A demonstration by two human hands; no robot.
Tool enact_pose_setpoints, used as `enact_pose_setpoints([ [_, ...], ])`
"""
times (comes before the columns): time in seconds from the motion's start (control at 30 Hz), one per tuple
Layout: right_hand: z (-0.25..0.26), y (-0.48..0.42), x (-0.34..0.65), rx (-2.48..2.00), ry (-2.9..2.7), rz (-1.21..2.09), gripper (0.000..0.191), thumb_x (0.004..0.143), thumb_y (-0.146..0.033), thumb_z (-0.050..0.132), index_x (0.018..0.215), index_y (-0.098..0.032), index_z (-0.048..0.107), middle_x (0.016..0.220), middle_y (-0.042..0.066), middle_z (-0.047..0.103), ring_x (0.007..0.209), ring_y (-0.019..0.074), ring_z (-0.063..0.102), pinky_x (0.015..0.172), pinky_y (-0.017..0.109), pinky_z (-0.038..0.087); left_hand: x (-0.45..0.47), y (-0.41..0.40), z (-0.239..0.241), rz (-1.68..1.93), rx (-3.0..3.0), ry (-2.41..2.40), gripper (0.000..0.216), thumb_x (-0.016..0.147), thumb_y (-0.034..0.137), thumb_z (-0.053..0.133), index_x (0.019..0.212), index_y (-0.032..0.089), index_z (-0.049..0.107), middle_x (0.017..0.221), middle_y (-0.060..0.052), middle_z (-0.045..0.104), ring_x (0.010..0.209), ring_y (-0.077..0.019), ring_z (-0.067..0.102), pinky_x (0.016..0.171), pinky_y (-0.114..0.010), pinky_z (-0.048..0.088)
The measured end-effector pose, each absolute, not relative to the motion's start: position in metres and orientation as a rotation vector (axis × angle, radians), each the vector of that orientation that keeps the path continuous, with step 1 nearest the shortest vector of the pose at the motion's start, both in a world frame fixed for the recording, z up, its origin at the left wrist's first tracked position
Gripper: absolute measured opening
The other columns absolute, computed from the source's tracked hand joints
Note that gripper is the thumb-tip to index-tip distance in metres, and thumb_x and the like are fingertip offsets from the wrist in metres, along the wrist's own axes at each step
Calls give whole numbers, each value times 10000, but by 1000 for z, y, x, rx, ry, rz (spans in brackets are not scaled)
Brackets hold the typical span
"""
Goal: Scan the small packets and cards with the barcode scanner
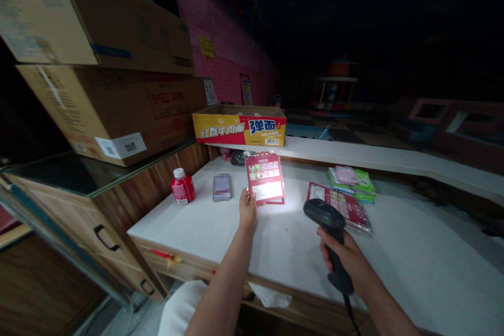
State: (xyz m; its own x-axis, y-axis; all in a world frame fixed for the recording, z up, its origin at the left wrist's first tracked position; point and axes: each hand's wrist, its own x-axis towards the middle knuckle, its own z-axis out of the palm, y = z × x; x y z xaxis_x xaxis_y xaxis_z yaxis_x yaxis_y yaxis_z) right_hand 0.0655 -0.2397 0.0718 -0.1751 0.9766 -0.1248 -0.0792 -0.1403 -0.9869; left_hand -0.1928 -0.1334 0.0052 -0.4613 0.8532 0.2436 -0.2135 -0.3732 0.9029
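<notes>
My left hand is closed on the lower left corner of a red packet with small pictures and a white label, held upright above the white desk. In my right hand is a black barcode scanner, gripped by its handle, its cord hanging down. A bright patch of light falls on the packet's lower part and the desk beside it. Behind the scanner lies another flat red packet in clear plastic, partly covered by the scanner's head. Just past it sits a small pile of green and pink packets.
A phone-like slab and a red bottle with a white cap stand left on the desk. A yellow and red noodle carton rests on the raised back ledge. Large cardboard boxes are stacked on the left cabinet.
</notes>
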Motion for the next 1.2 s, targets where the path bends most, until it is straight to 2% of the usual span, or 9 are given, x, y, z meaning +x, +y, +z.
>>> enact_pose_setpoints([
  [0.4,67,-236,78,-1040,-1103,1560,436,695,-552,753,872,-203,560,510,-60,526,359,98,448,338,207,347,-192,-137,12,1901,914,1111,518,695,591,671,975,192,497,1011,-91,691,829,-203,681,624,-293,576],
  [0.6,37,-216,126,-789,-866,1713,382,741,-542,717,890,-220,577,510,-68,449,363,62,349,362,184,295,-193,-136,14,1906,864,1103,571,622,606,733,944,170,552,918,-64,706,719,-169,672,565,-262,566],
  [0.77,20,-205,153,-612,-716,1786,366,738,-540,710,769,-203,570,505,-76,356,364,41,222,355,170,267,-195,-136,17,1890,833,1069,579,607,590,762,944,137,632,830,-56,712,629,-147,651,531,-246,544],
  [0.97,20,-202,152,-515,-685,1801,340,763,-528,686,796,-206,582,520,-83,324,365,48,191,344,167,257,-198,-138,22,1907,704,1046,548,627,645,727,751,116,652,690,-53,712,593,-163,667,582,-274,564],
  [1.2,21,-199,151,-416,-653,1845,334,753,-516,707,848,-211,610,504,-83,354,358,52,213,342,166,244,-172,-122,40,1761,695,1069,617,685,706,644,862,116,672,798,-112,744,684,-216,706,644,-324,576],
])
